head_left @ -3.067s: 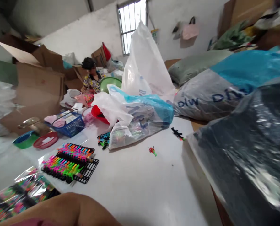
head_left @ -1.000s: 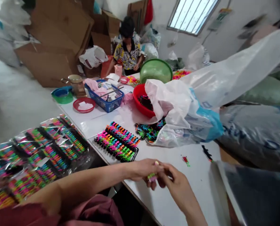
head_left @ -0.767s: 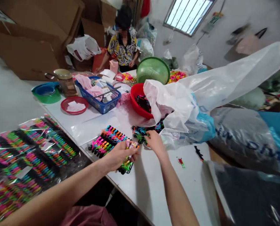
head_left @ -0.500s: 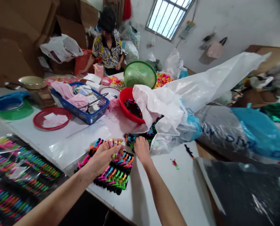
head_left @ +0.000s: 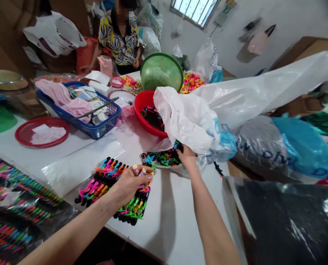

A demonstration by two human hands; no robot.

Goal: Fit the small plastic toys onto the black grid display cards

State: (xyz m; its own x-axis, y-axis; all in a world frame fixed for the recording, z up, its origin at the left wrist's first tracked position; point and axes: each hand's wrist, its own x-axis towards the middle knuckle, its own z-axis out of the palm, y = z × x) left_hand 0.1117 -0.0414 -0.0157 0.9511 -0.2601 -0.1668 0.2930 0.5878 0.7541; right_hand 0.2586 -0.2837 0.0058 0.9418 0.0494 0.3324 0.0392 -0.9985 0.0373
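Observation:
My left hand [head_left: 133,181] is closed on several small yellow and pink pieces, above rows of black items with bright coloured clips [head_left: 100,184] on the table. My right hand [head_left: 186,156] reaches to the mouth of a white plastic bag [head_left: 183,117], its fingertips among a loose heap of black and coloured pieces [head_left: 164,157]. Those fingertips are partly hidden, so what they grip is unclear. Behind the heap, a red basin [head_left: 142,119] holds more dark, colourful pieces.
A blue basket [head_left: 100,133] and a red tray with white papers [head_left: 20,137] stand at left. Beyond is a green colander [head_left: 161,71]. A person [head_left: 122,40] is at the far side. Stuffed bags [head_left: 257,147] lie right; packed colourful items [head_left: 20,195] lie lower left.
My right hand has moved right along the heap, towards the bag. My left hand still holds the small pieces over the rows. The camera view has shifted.

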